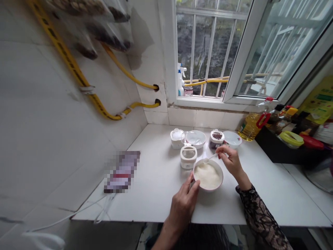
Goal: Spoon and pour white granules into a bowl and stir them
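A bowl (209, 189) filled with a pale, cream-white powdery or grainy substance (208, 175) stands on the white counter in front of me. My left hand (184, 199) grips its left rim, with the thumb at the near side. Between the fingers of my right hand (230, 161) is the handle of a small white spoon (209, 159), its tip at the bowl's far rim. Just behind and left of the bowl sits a lidded clear jar (188, 157). Whether the spoon carries anything is too small to tell.
Farther back are a jar with white contents (177, 139), a white bowl (196, 139), a jar with dark contents (216, 139) and another bowl (232, 139). An oil bottle (251, 125) and a black box (272, 147) stand right. A pixelated object (122, 172) lies left on the counter (156, 194).
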Available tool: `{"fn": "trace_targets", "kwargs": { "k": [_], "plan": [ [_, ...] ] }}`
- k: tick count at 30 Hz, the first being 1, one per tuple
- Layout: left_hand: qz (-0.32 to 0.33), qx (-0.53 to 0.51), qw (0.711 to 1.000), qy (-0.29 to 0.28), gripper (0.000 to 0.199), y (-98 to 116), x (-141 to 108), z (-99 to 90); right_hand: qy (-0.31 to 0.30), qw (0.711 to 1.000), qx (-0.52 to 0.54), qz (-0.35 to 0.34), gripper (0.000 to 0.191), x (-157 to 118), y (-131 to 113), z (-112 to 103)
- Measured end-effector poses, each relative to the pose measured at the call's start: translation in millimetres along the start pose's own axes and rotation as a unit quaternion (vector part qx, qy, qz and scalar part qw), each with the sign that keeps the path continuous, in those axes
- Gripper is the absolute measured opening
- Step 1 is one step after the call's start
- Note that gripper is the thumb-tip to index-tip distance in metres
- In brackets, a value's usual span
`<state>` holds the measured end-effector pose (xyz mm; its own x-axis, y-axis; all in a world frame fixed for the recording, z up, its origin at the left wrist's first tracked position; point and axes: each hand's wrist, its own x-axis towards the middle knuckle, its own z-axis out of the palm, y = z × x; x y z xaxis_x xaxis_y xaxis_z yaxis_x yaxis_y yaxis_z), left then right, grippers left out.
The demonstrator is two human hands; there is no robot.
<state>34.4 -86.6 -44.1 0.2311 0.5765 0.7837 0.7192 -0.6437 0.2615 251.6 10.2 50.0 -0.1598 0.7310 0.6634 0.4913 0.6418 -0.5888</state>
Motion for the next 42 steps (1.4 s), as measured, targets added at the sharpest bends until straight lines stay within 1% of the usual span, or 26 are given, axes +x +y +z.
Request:
{"fn": "trace_targets", "kwargs": {
  "k": [4,6,8,11,13,15,19,23,31,36,38,39,40,42],
  "plan": [
    [0.0,0.001,1.0,0.0,0.027,-0.4,-1.0,0.7,-0.036,0.997,-0.05,-0.043,0.019,0.3,0.6,-0.1],
    [0.002,-0.001,1.0,-0.002,0.027,-0.4,-1.0,0.7,-0.055,0.997,-0.048,-0.038,0.02,0.1,-0.2,4.4],
    [0.002,-0.002,1.0,-0.002,0.027,-0.2,-1.0,0.4,-0.068,0.997,-0.031,-0.004,0.02,-0.8,-0.2,9.1],
    [0.003,-0.002,1.0,-0.003,0.027,0.0,-0.8,0.0,-0.06,0.992,0.026,0.105,0.018,-1.8,2.4,12.2],
    [0.003,-0.001,1.0,-0.004,0.027,0.1,-0.6,-0.3,-0.041,0.979,0.078,0.182,0.017,-1.2,5.4,11.0],
    [0.003,0.0,1.0,-0.004,0.027,0.1,-0.3,-0.9,-0.02,0.964,0.13,0.233,0.015,0.6,8.5,8.6],
    [0.006,0.004,1.0,-0.003,0.027,0.0,0.5,-2.5,0.01,0.937,0.213,0.275,0.013,4.6,12.8,4.9],
    [0.002,0.003,1.0,-0.011,0.029,-0.3,0.3,-2.8,0.015,0.921,0.251,0.297,0.012,5.5,14.6,4.4],
    [0.0,-0.006,1.0,-0.001,0.03,-0.3,-0.8,-0.6,0.005,0.913,0.271,0.306,0.011,5.3,18.3,6.9],
    [-0.005,-0.003,1.0,0.001,0.028,-0.8,-2.2,1.6,0.009,0.912,0.283,0.296,0.013,8.5,14.0,20.0],
    [-0.001,-0.001,1.0,0.004,0.028,-1.3,-2.6,2.3,0.017,0.923,0.275,0.27,0.015,8.7,7.6,27.6],
    [0.001,0.0,1.0,0.004,0.028,-1.5,-2.7,2.6,0.023,0.933,0.261,0.247,0.016,8.4,3.5,31.2],
    [0.003,0.001,1.0,0.004,0.028,-1.7,-2.8,2.7,0.029,0.946,0.239,0.215,0.016,7.7,-0.9,34.5],
    [0.001,0.0,1.0,0.0,0.029,-1.7,-3.1,2.7,0.026,0.978,0.163,0.129,0.014,5.9,-9.6,39.5]
  ]
}}
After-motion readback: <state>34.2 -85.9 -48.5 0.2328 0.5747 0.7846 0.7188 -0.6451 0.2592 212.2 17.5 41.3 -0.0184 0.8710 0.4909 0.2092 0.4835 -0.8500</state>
